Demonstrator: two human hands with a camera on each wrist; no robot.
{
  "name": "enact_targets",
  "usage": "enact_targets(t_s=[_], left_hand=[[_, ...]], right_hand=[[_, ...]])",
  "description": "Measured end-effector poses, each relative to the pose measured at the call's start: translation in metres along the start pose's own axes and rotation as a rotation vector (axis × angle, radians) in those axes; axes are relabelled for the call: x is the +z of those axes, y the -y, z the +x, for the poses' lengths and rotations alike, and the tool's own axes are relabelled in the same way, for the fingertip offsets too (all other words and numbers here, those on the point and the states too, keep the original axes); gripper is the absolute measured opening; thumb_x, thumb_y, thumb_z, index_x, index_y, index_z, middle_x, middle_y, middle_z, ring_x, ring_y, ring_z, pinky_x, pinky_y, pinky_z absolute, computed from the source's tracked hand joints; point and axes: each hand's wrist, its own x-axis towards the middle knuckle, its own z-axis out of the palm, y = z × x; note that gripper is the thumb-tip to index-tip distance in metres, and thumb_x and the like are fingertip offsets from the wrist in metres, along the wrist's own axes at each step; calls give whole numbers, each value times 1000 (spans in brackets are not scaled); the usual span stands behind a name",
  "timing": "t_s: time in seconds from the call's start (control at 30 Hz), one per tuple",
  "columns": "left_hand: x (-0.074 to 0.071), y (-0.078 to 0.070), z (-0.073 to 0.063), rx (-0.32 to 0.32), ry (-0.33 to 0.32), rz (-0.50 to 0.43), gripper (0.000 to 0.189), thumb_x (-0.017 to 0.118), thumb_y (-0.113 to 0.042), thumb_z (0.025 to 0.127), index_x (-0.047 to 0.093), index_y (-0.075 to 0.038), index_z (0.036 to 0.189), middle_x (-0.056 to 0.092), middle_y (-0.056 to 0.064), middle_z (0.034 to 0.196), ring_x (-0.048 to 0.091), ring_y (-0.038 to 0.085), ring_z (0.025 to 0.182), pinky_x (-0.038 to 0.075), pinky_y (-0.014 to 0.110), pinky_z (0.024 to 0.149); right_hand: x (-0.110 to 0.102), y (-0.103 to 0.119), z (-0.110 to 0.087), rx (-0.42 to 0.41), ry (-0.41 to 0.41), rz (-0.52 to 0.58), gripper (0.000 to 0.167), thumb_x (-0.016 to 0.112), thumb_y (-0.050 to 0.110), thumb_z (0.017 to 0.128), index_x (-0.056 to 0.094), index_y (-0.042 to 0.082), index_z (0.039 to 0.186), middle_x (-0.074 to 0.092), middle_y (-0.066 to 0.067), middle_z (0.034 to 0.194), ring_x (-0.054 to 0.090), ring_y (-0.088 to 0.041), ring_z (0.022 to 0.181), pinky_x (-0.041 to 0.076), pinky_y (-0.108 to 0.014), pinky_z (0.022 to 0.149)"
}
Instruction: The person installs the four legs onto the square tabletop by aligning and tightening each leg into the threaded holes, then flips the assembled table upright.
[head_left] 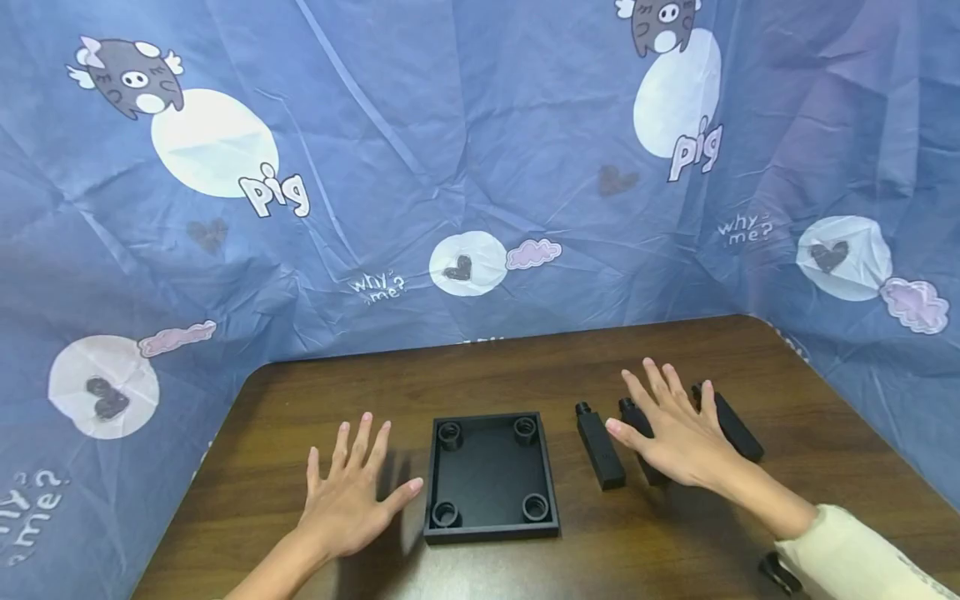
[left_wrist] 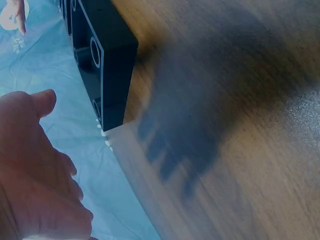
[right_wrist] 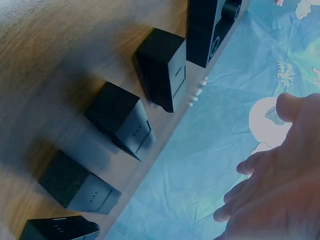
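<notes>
A black square panel [head_left: 487,475] with a raised rim and a round socket in each corner lies on the table. Left of it, my left hand [head_left: 345,508] is held with fingers spread, the thumb tip close to the panel's edge; nothing is in it. My right hand [head_left: 682,437] hovers with spread, empty fingers over a row of black square legs with narrow round ends. One leg [head_left: 602,450] lies between the panel and this hand, another [head_left: 652,473] is partly hidden beneath it, and a third [head_left: 735,425] lies beyond the fingers.
Near the right sleeve [head_left: 862,550] lies another dark piece [head_left: 780,573], mostly covered by the arm. The brown wooden table [head_left: 360,383] has rounded far corners. A blue printed cloth [head_left: 405,167] hangs behind it and along both sides.
</notes>
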Motion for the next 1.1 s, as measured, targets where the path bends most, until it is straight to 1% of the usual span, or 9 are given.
enact_targets(t_s=[0.13,0.23,0.4,0.57,0.77,0.93,1.1], left_hand=[[4,0,0,9,-8,-27,91,49,-65,91,17,-10,156,4,16,162,-1,41,146,-6,70,104],[8,-1,0,23,-25,-46,92,52,-64,90,18,-10,156,4,16,162,0,40,146,-5,70,104],[13,-2,0,43,-79,-41,92,53,-66,88,23,-9,155,12,18,161,10,43,145,2,71,104],[16,-4,2,67,-126,-78,91,57,-65,87,27,-9,154,20,19,158,18,44,142,7,70,103],[21,-6,4,91,-139,-122,90,65,-59,84,33,-8,151,25,17,156,25,42,139,9,67,103],[24,-7,4,77,-151,-155,89,70,-56,82,37,-8,149,35,17,151,31,39,136,10,63,103],[27,-9,5,58,-140,-201,89,72,-56,80,41,-8,147,40,16,146,34,39,134,11,63,102]], right_hand=[[0,1,2,-7,-12,2,84,39,63,97,16,9,156,-1,-22,161,-4,-43,145,-18,-68,100],[1,1,3,-6,-12,4,85,40,63,96,13,10,157,1,-22,160,3,-45,145,-16,-68,102],[3,0,3,-1,-14,-7,86,43,62,96,10,11,157,7,-25,159,17,-49,141,-10,-70,103],[5,-2,4,-2,-22,-21,88,43,64,95,14,8,157,11,-27,158,22,-49,139,-9,-70,103],[8,-5,7,-10,-26,-40,88,41,66,94,19,6,155,16,-29,156,31,-55,132,-7,-71,102],[9,-6,9,-23,-29,-32,85,42,63,96,21,5,155,18,-31,155,32,-58,130,-6,-72,102],[10,-8,10,-49,-39,4,79,46,56,98,26,4,153,23,-31,153,31,-57,131,-5,-73,101]])
